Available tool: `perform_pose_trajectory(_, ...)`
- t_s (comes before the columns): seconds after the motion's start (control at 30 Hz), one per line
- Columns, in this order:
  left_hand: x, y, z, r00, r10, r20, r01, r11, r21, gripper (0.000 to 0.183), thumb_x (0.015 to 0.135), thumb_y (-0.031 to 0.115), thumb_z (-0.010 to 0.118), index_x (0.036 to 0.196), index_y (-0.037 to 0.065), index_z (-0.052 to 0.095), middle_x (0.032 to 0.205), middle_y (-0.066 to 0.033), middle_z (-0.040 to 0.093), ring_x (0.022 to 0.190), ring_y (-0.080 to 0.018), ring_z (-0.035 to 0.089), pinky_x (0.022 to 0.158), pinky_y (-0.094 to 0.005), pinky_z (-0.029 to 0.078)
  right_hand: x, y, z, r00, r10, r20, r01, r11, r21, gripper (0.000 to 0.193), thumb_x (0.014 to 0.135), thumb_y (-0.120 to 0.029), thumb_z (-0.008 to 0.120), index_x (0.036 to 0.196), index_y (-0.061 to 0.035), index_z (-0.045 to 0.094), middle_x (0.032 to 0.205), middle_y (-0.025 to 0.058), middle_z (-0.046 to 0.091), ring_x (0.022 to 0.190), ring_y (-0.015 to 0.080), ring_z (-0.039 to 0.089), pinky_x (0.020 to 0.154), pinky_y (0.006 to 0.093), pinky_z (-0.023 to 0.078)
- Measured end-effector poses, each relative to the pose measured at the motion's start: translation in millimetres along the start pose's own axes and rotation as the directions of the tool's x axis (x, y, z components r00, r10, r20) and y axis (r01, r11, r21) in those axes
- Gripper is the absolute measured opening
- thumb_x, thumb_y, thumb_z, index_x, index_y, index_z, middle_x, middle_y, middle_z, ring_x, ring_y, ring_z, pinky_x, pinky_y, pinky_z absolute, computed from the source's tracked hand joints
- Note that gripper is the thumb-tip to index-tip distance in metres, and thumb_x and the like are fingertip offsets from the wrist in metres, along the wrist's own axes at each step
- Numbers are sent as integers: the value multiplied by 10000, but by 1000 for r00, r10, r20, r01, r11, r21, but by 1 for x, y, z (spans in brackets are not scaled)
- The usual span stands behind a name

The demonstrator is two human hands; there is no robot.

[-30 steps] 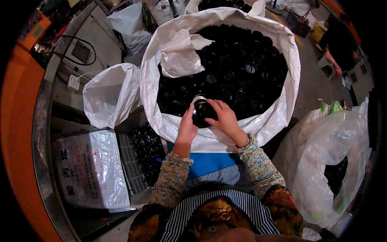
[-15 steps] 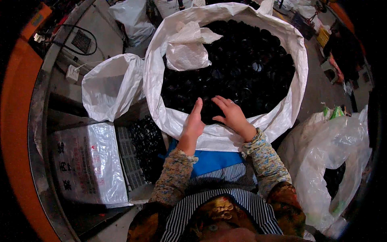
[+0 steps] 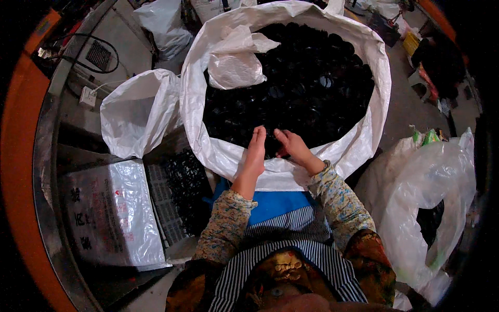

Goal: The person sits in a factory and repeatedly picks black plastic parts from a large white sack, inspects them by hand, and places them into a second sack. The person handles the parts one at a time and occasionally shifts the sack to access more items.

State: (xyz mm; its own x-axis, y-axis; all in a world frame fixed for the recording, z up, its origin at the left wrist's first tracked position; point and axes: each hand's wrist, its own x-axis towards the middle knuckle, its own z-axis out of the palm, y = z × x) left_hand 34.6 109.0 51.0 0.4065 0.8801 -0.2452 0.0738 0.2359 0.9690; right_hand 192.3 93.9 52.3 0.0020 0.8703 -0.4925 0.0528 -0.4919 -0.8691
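A large white woven sack [image 3: 378, 99] stands open in front of me, filled with many small, dark, glossy black pieces [image 3: 312, 104]. My left hand [image 3: 253, 155] is over its near side, edge-on, with fingers pressed together and bent slightly inward. Facing it, my right hand [image 3: 296, 147] has its fingers curled. Only a narrow dark gap lies between the two hands. Whatever they hold there blends into the black pile and cannot be made out. On the heap, beyond my hands, rests a small crumpled white bag [image 3: 236, 70].
At left stands an open white bag [image 3: 117, 122], above a flat printed plastic sack [image 3: 112, 208] and a dark heap of black pieces [image 3: 184, 187]. A clear plastic bag [image 3: 400, 208] stands at right. A cable [image 3: 115, 54] loops at the far left.
My right hand has drawn in toward the left, its spread fingers now curled. The hands are closer together. The whole view has shifted slightly.
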Motion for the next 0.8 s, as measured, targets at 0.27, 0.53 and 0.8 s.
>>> perform_pose_trajectory(0.27,-2,2,1,984,110,142,-51,930,-365,551,901,158,582,1392,132,332,1425,-83,305,1261,-191,380,1015,-318,343,-15,7,-24,986,94,136,-158,780,606,491,900,-513,491,968,-31,559,689,113,610,577,172,587,550,250,490)
perform_pose_trajectory(0.53,1,-25,-3,955,286,-81,-182,776,604,596,771,185,713,1297,80,453,1345,-140,415,952,-269,620,819,-323,511,-137,26,-120,979,-125,-160,193,821,537,530,955,-447,401,1343,-86,417,1265,64,530,1140,239,517,914,408,460)
perform_pose_trajectory(0.8,9,-15,30,934,330,-139,-256,885,388,294,862,143,608,1134,37,575,1083,-108,617,980,-217,608,814,-308,500,-278,3,-179,851,-169,-497,233,970,70,451,918,-263,496,1334,-100,434,1109,53,569,903,157,556,724,326,500)
